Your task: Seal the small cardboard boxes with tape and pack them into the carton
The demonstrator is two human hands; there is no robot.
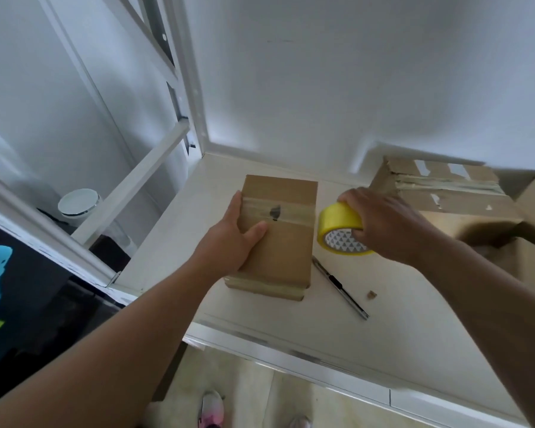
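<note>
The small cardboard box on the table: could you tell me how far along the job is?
Done: tape strip across the small box. In hand: left hand holds it, right hand grips the yellow tape roll beside it. Left: packing it into the carton.

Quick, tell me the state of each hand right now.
Left hand: grips the small cardboard box at its left edge, thumb on top.
Right hand: holds the yellow tape roll just right of the box.
</note>
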